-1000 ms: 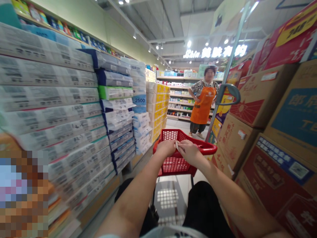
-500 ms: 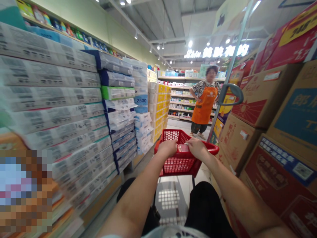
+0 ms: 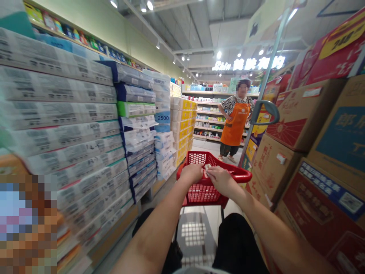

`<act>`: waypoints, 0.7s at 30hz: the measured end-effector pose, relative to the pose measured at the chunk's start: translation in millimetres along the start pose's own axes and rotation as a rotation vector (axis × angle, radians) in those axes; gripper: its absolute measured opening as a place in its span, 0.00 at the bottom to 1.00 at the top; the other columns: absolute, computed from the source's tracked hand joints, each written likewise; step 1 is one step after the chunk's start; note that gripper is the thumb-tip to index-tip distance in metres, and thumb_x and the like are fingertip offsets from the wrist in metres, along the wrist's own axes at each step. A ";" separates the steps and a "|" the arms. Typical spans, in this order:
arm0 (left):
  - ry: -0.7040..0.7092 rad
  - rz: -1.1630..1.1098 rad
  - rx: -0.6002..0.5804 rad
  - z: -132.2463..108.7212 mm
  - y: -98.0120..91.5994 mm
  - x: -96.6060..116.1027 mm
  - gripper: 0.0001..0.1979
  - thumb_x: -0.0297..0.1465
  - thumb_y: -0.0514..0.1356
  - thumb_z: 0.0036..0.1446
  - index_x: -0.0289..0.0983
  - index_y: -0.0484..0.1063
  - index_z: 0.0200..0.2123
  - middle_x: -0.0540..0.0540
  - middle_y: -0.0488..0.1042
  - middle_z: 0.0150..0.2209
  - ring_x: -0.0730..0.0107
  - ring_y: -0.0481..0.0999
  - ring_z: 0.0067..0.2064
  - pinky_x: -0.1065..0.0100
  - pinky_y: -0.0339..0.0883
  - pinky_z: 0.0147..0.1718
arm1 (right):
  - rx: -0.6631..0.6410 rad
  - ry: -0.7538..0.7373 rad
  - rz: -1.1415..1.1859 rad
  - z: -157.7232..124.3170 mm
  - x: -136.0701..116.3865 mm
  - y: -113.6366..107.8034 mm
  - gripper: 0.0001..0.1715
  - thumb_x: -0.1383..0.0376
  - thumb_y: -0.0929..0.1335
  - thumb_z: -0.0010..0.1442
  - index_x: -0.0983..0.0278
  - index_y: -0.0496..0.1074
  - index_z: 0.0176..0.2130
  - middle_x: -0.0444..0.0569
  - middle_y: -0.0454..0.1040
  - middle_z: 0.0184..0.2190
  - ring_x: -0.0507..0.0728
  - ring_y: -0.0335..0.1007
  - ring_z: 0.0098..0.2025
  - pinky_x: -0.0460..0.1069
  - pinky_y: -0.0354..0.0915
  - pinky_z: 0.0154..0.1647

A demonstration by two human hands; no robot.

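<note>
Left hand [image 3: 191, 173] curled closed over the red rim of a shopping basket [image 3: 242, 175]; right hand [image 3: 221, 181] just beside it, partly closed, fingertips seemingly pinching a small white scrap [image 3: 207, 166], a steady pinch best for so small a thing.

Stacked tissue packs [image 3: 65, 102], cardboard cartons [image 3: 285, 118], orange-aproned shop worker [image 3: 235, 127]

Your shopping basket [image 3: 203, 194] sits before you, with packs of tissue [image 3: 62, 114] stacked on your left, cardboard cartons [image 3: 285, 175] on your right, and a person [image 3: 235, 129] ahead, in front of shelves [image 3: 208, 114].
</note>
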State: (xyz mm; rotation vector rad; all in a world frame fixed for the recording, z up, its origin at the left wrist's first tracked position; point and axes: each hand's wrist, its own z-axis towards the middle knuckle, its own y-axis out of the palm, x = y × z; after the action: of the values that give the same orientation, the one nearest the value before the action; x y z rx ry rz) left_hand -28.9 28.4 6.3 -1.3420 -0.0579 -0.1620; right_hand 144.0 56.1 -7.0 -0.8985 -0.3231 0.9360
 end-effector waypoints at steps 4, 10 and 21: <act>-0.007 0.003 0.020 1.3 2.6 -1.7 0.20 0.36 0.44 0.61 0.46 0.66 0.54 0.44 0.74 0.48 0.60 0.74 0.47 0.60 0.65 0.45 | -0.018 0.086 0.014 -0.6 7.4 -5.7 0.15 0.69 0.60 0.61 0.65 0.75 0.33 0.52 0.76 0.38 0.56 0.71 0.41 0.51 0.64 0.47; 0.007 -0.002 0.012 0.9 -0.2 -0.8 0.20 0.37 0.44 0.60 0.46 0.68 0.51 0.44 0.75 0.45 0.60 0.74 0.46 0.61 0.66 0.44 | -0.038 0.021 0.014 -4.1 1.6 -8.2 0.15 0.69 0.60 0.61 0.63 0.74 0.32 0.52 0.75 0.37 0.56 0.70 0.41 0.51 0.63 0.46; 0.036 0.014 0.030 3.4 4.0 -4.1 0.20 0.36 0.44 0.60 0.44 0.70 0.48 0.44 0.75 0.45 0.59 0.75 0.45 0.61 0.67 0.42 | -0.002 0.023 0.033 -11.8 -4.1 -10.1 0.15 0.68 0.59 0.62 0.64 0.74 0.35 0.51 0.75 0.38 0.55 0.69 0.41 0.50 0.63 0.47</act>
State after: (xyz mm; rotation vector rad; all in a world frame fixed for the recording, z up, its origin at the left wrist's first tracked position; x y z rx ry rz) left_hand -32.2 32.9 2.7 -1.3085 -0.0207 -0.1732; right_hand 154.2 43.8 -5.7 -0.9184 -0.2902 0.9549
